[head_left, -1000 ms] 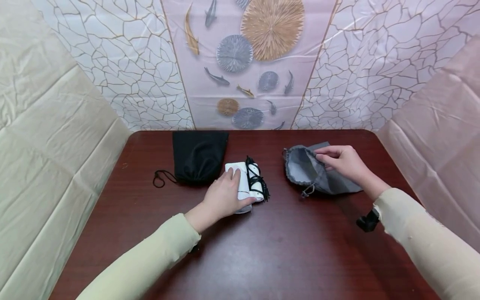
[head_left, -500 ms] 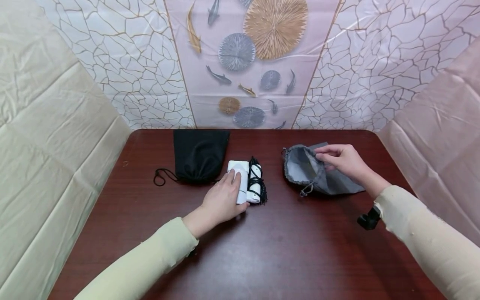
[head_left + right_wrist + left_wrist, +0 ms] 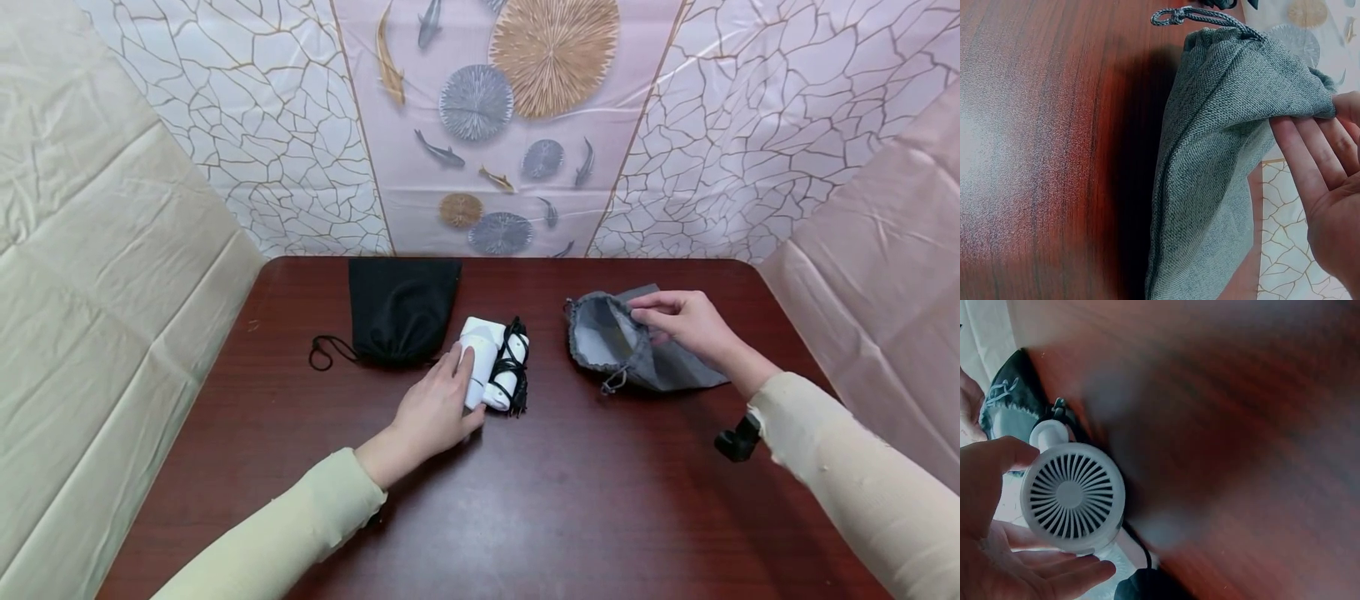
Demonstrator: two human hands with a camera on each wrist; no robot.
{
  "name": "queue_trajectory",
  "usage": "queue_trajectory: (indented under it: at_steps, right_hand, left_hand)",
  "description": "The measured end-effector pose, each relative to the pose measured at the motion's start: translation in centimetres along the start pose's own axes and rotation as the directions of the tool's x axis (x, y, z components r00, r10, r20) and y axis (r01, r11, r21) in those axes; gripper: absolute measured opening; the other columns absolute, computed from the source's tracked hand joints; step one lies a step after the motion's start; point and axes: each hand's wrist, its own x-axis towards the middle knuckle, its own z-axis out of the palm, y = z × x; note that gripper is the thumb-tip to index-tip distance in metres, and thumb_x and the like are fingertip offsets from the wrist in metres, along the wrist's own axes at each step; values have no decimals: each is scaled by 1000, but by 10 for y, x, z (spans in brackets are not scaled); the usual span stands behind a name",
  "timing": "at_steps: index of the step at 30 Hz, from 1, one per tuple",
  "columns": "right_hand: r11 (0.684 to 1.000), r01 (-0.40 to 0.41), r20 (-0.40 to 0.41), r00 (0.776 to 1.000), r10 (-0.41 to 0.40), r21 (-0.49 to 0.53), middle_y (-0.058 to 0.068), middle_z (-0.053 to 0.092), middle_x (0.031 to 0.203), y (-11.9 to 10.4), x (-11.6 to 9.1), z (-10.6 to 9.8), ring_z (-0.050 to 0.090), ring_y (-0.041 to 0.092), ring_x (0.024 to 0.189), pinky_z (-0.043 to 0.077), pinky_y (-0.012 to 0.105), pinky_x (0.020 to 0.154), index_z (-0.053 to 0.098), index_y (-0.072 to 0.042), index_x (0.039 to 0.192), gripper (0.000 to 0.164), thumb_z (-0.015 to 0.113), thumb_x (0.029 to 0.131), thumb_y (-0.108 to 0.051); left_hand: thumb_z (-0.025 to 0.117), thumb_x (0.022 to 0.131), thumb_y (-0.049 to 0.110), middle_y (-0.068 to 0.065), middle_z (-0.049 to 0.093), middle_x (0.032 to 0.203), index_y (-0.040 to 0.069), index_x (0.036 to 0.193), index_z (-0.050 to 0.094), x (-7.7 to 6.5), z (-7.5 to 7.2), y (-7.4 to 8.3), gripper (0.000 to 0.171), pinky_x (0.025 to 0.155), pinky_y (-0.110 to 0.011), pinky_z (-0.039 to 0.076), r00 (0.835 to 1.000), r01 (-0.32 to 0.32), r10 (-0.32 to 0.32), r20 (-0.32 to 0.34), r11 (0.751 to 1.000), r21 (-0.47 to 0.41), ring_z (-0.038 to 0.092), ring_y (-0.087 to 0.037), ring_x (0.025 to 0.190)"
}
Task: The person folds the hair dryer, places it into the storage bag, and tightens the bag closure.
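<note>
A white hair dryer [image 3: 480, 354] with a folded handle lies at mid-table, its black cord [image 3: 512, 367] wound round the handle. My left hand [image 3: 431, 412] grips the body from the left, thumb near the rear end and fingers along the far side. In the left wrist view the round slotted grille [image 3: 1071, 495] faces the camera between thumb and fingers. To the right, my right hand [image 3: 678, 323] pinches the rim of a grey drawstring bag [image 3: 675, 362]. The bag's mouth gapes toward the left, showing a pale lining, and its cord [image 3: 1204, 15] hangs loose.
A black drawstring bag [image 3: 401, 312] lies flat at the back left, its cord loop [image 3: 321, 354] trailing left. The dark wooden table [image 3: 525, 517] is enclosed by draped fabric walls at the left, right and back.
The hair dryer has turned clockwise, its rear end swinging left as my left hand shifts slightly left and nearer. My right hand and the grey bag stay almost still.
</note>
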Motion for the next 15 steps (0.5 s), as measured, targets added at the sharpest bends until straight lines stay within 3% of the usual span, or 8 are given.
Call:
queue_trajectory:
  at_steps: [9, 15]
  right_hand:
    - [1000, -14, 3, 1000, 14, -19, 22, 73, 130, 2, 1, 2, 73, 2, 88, 66, 41, 79, 67, 5, 139, 39, 69, 106, -16]
    - [1000, -1, 15, 1000, 2, -14, 22, 73, 130, 5, 1, 4, 72, 2, 90, 66, 44, 81, 68, 5, 138, 38, 69, 106, -16]
  left_hand:
    - [89, 88, 40, -31, 43, 162, -6, 160, 39, 0, 14, 2, 99, 106, -49, 55, 999, 5, -3, -45, 999, 49, 56, -44, 140]
    - [89, 87, 30, -31, 48, 158, -6, 157, 44, 2, 18, -3, 91, 105, -47, 57, 993, -32, 39, -110, 997, 67, 57, -43, 139]
